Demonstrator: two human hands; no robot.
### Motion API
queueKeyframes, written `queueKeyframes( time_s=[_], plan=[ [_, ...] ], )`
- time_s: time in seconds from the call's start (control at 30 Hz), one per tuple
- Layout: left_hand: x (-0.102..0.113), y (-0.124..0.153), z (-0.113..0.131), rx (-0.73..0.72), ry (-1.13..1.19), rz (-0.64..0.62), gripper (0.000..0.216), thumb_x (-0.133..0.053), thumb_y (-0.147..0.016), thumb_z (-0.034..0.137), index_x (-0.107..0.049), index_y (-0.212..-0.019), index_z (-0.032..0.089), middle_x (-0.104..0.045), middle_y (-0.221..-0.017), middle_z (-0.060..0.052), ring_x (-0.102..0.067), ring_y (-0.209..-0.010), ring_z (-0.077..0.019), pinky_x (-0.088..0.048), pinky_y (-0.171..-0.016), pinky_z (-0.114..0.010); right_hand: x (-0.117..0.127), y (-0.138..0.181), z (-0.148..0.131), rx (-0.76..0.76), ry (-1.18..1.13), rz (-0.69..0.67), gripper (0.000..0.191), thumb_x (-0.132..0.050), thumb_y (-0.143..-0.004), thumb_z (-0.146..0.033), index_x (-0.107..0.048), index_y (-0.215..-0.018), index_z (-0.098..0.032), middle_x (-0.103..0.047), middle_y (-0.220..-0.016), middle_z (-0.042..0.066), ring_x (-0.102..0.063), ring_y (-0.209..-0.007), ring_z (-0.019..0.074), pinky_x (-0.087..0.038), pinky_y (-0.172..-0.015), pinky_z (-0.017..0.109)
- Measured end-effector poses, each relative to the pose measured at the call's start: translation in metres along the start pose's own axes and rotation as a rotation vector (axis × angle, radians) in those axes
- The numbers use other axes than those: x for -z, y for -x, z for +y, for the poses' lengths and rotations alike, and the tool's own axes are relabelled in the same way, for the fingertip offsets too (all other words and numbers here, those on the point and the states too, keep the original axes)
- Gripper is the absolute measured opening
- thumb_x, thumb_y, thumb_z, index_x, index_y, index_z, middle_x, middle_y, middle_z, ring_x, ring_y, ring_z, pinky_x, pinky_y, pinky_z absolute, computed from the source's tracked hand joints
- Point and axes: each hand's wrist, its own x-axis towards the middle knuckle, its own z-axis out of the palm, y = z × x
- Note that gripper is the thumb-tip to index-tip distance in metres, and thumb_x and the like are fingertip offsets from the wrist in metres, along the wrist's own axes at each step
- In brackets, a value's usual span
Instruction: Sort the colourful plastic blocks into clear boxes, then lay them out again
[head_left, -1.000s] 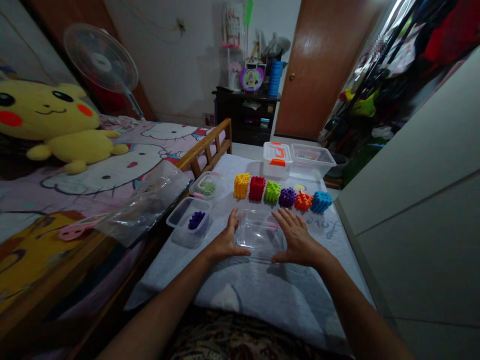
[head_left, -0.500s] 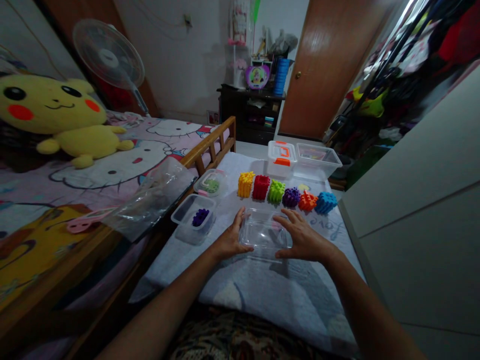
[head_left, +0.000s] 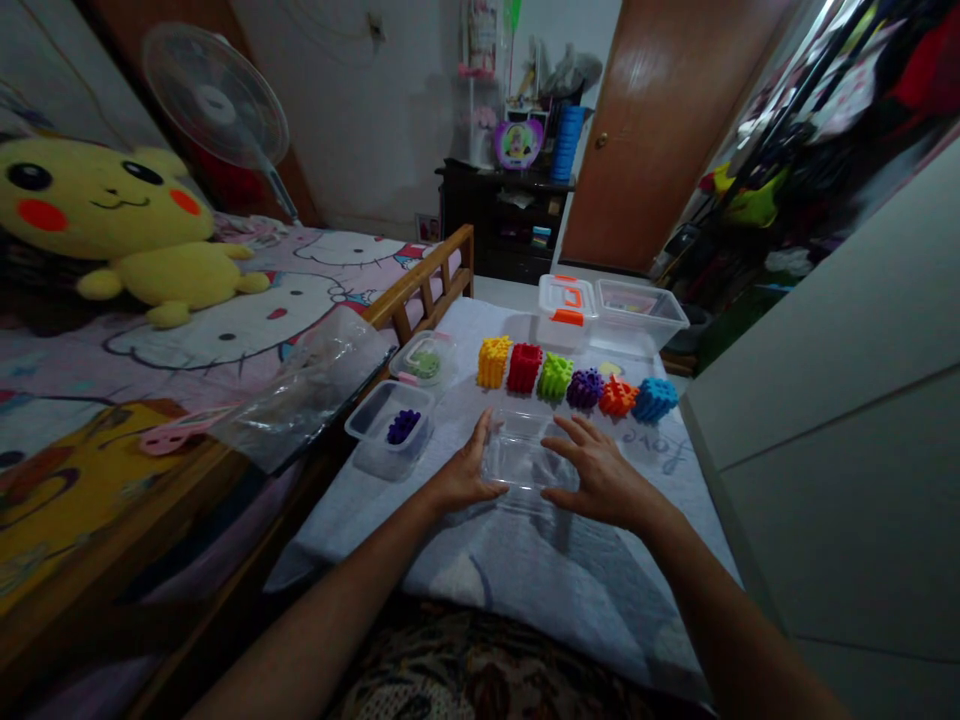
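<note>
A clear plastic container is between my two hands, above the front part of the cloth-covered table. Along its left side, my left hand grips the edge, thumb at the near corner and fingers at the far one. My right hand is at the right end with fingers spread and curved; whether they touch the plastic is hard to see. Beyond stands a row of toothed plastic pieces in stacks: yellow, red, green, purple, orange and blue.
To the left, an open tub holds purple pieces, and a lidded tub has green ones inside. A box with orange latches and a clear bin stand at the back. The wooden bed rail borders the table's left.
My right hand has shifted slightly left along the container's right end. The left hand keeps its hold, and the view has tilted slightly.
</note>
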Motion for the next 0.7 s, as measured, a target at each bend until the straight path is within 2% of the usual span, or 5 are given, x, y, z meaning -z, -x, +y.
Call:
queueKeyframes(
  time_s=[0.17,0.3,0.4,0.53,0.7],
  plan=[
    [0.000,0.001,0.004,0.003,0.007,-0.005,0.130,-0.089,-0.054,0.022,-0.013,-0.159,0.022,-0.032,-0.158,-0.020,-0.031,-0.147,-0.0324,-0.019,-0.121,-0.048,-0.002,0.001,-0.012,0.047,0.106,0.087,0.066,-0.073,-0.077,-0.055,-0.060,-0.133,-0.024,-0.053,-0.145,0.015,-0.037,-0.139,0.0421,-0.010,-0.114,0.071],
    [-0.001,0.001,0.006,-0.018,-0.004,0.002,0.134,-0.091,-0.053,0.026,-0.011,-0.160,0.018,-0.034,-0.157,-0.023,-0.034,-0.145,-0.0337,-0.023,-0.120,-0.048,-0.008,-0.012,-0.039,0.147,0.109,0.122,0.075,-0.077,-0.074,-0.052,-0.053,-0.137,-0.019,-0.050,-0.145,0.018,-0.044,-0.133,0.0379,-0.029,-0.111,0.060],
    [0.000,-0.001,0.001,-0.033,-0.015,0.002,0.138,-0.093,-0.050,0.028,-0.010,-0.160,0.019,-0.035,-0.156,-0.022,-0.036,-0.144,-0.0342,-0.020,-0.121,-0.049,-0.015,-0.025,-0.058,0.205,0.121,0.117,0.056,-0.074,-0.082,-0.041,-0.057,-0.128,-0.015,-0.056,-0.135,0.019,-0.053,-0.119,0.0320,-0.044,-0.098,0.047],
    [0.000,-0.003,-0.008,-0.053,-0.034,-0.020,0.136,-0.093,-0.052,0.030,-0.011,-0.159,0.017,-0.033,-0.158,-0.023,-0.035,-0.145,-0.0344,-0.020,-0.121,-0.048,-0.022,-0.035,-0.069,0.264,0.176,0.082,0.019,-0.063,-0.091,-0.029,-0.065,-0.105,-0.015,-0.065,-0.107,0.014,-0.059,-0.099,0.0258,-0.048,-0.085,0.038],
    [0.000,-0.001,-0.011,-0.065,-0.018,-0.010,0.132,-0.091,-0.053,0.027,-0.014,-0.159,0.017,-0.033,-0.158,-0.023,-0.034,-0.145,-0.0341,-0.018,-0.122,-0.047,-0.029,-0.036,-0.069,0.344,0.176,0.069,0.012,-0.055,-0.095,-0.022,-0.065,-0.099,-0.016,-0.065,-0.094,0.009,-0.058,-0.088,0.0219,-0.047,-0.077,0.033]
  ],
)
